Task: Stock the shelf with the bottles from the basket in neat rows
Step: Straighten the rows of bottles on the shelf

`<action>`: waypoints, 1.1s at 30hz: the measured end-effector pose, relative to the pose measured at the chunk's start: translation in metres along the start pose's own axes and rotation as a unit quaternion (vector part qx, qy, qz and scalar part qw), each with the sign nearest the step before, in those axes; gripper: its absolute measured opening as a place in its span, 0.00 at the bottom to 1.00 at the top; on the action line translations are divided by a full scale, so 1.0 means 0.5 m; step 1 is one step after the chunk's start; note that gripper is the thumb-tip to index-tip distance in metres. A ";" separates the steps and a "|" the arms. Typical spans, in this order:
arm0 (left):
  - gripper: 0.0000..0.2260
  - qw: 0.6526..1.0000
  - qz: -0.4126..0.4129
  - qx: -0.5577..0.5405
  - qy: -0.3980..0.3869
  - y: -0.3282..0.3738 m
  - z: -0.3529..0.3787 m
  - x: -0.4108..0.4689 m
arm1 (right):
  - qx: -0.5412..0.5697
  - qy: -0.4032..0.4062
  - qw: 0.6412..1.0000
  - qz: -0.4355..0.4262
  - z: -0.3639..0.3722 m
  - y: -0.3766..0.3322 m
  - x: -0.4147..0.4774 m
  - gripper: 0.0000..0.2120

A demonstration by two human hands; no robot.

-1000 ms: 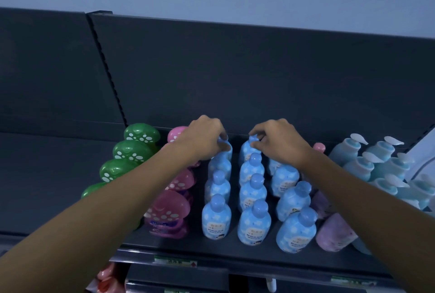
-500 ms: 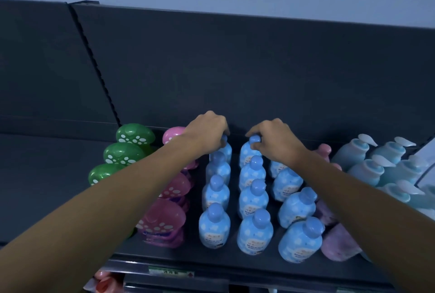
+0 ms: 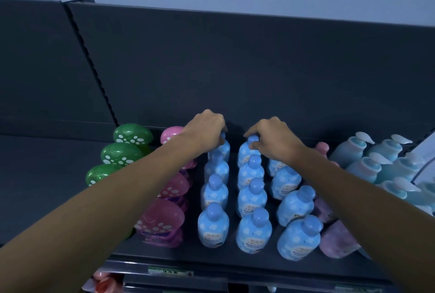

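Note:
Blue bottles with white spots stand in three rows on the dark shelf (image 3: 164, 254). My left hand (image 3: 207, 131) grips the cap of the rearmost bottle of the left row (image 3: 223, 149). My right hand (image 3: 270, 138) pinches the cap of the rearmost bottle of the middle row (image 3: 246, 151). Both bottles stand upright against the back of the shelf. The front bottles (image 3: 213, 226) of the rows stand free near the shelf's front edge. The basket is out of sight.
Green spotted bottles (image 3: 122, 153) and pink spotted bottles (image 3: 162, 219) stand left of the blue rows. Lilac bottles (image 3: 336, 241) and pale teal pump bottles (image 3: 367, 168) stand to the right. The dark back panel (image 3: 235, 69) rises behind. A lower shelf shows below.
Both hands have stayed on the rearmost blue bottles' caps. The view has shifted slightly; the bottles sit a little closer to the back panel.

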State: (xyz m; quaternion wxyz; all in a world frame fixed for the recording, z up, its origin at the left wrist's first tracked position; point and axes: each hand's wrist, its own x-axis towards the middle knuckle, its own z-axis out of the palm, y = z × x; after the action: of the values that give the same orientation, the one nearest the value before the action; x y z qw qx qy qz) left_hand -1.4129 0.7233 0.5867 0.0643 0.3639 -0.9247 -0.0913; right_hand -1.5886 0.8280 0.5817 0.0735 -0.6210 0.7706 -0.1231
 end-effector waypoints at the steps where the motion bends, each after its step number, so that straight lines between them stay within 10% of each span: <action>1: 0.16 1.000 -0.001 0.000 -0.002 0.001 -0.001 -0.001 | 0.004 -0.001 1.000 0.003 -0.001 -0.001 -0.002 0.16; 33: 0.18 0.992 0.122 -0.011 -0.024 0.368 0.073 -0.254 | -0.115 -0.057 0.991 -0.033 -0.117 0.170 -0.431 0.13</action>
State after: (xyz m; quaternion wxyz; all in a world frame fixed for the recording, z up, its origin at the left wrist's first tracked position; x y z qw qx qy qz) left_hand -1.4489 0.9471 0.5841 0.0563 0.2455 -0.9624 -0.1015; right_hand -1.6372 1.0606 0.6052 0.0407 -0.6562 0.7535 -0.0004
